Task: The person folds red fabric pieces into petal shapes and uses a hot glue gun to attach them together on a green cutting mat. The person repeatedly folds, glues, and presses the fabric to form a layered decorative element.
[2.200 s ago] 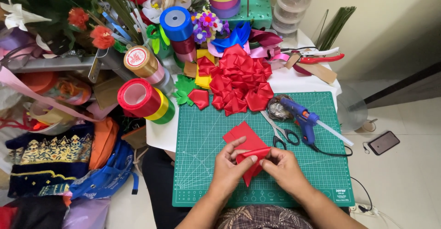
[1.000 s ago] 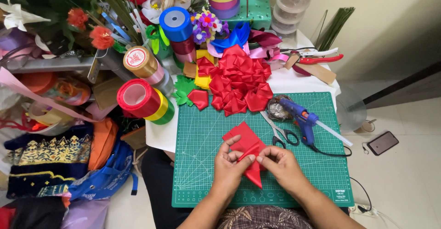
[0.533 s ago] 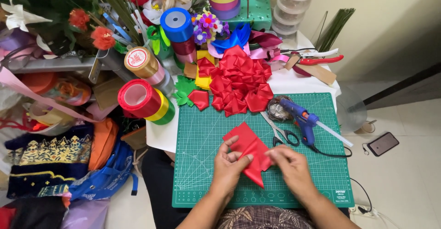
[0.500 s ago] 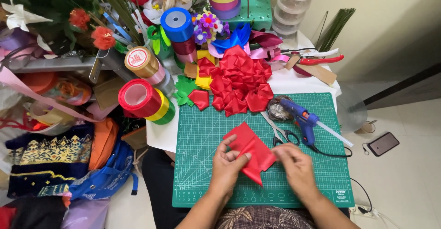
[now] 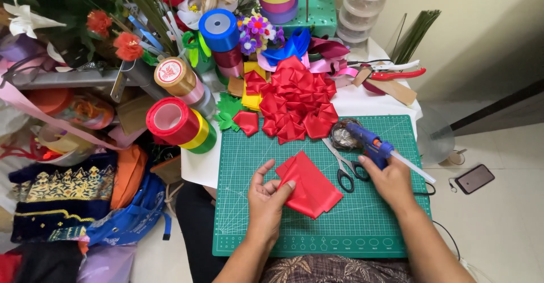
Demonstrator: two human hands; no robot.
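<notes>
My left hand (image 5: 266, 195) pinches the folded red ribbon (image 5: 309, 184) at lower centre of the frame, on the green mat (image 5: 238, 164). My right hand (image 5: 388, 178) closes around the blue glue gun (image 5: 371, 144) (scissors (image 5: 341, 167) just beside it), right of centre.

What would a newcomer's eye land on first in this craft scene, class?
Probably the folded red ribbon piece on the green cutting mat, pinned by the left hand. Behind it lies a pile of red ribbon petals, while the right hand reaches the blue glue gun.

Ribbon spools (image 5: 181, 125) left of mat; phone (image 5: 475, 178) on floor; scissors (image 5: 341, 167)
</notes>
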